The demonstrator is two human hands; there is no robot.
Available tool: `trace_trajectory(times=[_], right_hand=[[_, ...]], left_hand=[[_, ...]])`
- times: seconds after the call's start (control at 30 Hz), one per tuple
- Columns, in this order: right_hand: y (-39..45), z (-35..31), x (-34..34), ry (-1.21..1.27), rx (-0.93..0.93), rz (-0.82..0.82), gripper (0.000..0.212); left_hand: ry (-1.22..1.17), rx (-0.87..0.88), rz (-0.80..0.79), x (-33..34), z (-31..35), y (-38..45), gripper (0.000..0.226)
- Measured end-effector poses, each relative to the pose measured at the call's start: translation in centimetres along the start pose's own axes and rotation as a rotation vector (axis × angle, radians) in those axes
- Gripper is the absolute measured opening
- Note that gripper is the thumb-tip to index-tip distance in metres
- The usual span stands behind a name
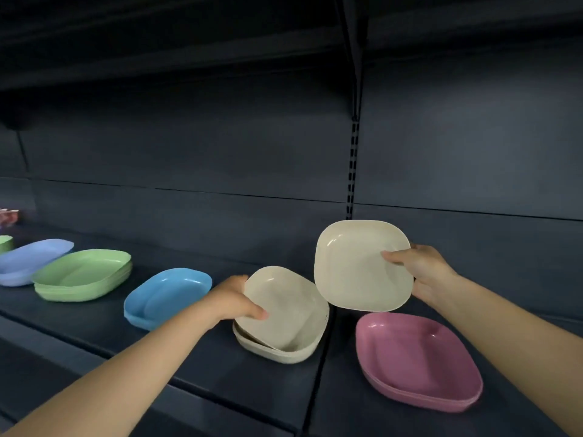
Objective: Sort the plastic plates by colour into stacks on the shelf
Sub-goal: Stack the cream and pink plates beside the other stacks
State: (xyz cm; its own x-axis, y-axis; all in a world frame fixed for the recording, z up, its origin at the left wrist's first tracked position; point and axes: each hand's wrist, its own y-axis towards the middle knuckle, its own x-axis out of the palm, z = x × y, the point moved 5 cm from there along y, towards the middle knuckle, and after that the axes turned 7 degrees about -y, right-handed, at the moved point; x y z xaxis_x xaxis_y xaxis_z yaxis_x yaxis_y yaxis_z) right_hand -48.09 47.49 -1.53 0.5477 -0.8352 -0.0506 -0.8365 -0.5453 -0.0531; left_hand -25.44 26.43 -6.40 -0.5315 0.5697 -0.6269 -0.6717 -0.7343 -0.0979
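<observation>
**Cream plates in both hands, colour stacks lined up on the shelf**

So here's the scene. Dark shelf (220, 367) with plastic plates laid out in a row along it, all squarish with rounded corners.

Right hand (424, 272) is gripping a single cream plate (356, 266), thumb on the inside face near the right edge, fingers wrapped behind. That plate is held up in the air, tilted so its inside faces the camera, clear of the shelf. Its lower left corner sits just above or maybe touching the cream stack, can't quite tell.

Left hand (235, 299) is grasping the top plate (284, 305) of the cream stack (277, 350) at its left edge, thumb on the rim, fingers behind it. That top plate is tipped up on its left side and sits askew, not nested flat in the ones under it.

The rest, going by where they sit:
- pink stack (419, 364) on the right, just beside the cream stack, below the raised plate
- blue stack (167, 296) left of the cream one, close to the left hand
- green stack (83, 274) further left
- lilac plates (30, 258) behind and left of the green, touching or overlapping it from this angle

Far left edge there's a bit of another green thing (5, 242) and something reddish (8, 217), both too cut off to make out.
</observation>
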Motion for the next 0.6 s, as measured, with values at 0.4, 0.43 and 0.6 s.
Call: trace_trajectory(times=[0.4,0.43,0.6], right_hand=[[-3.2,4.3,7.8,-0.099,0.081,0.248,0.022],[-3.5,4.8,9.0,-0.126,0.069,0.255,0.019],[-4.9,6.6,12.5,-0.274,0.007,0.230,0.019]], left_hand=[[-0.481,0.164,-0.270,0.2,-0.9,2.6,0.079],[-0.510,0.164,-0.275,0.7,-0.9,2.8,0.065],[-0.620,0.191,-0.300,1.9,-1.2,2.8,0.021]])
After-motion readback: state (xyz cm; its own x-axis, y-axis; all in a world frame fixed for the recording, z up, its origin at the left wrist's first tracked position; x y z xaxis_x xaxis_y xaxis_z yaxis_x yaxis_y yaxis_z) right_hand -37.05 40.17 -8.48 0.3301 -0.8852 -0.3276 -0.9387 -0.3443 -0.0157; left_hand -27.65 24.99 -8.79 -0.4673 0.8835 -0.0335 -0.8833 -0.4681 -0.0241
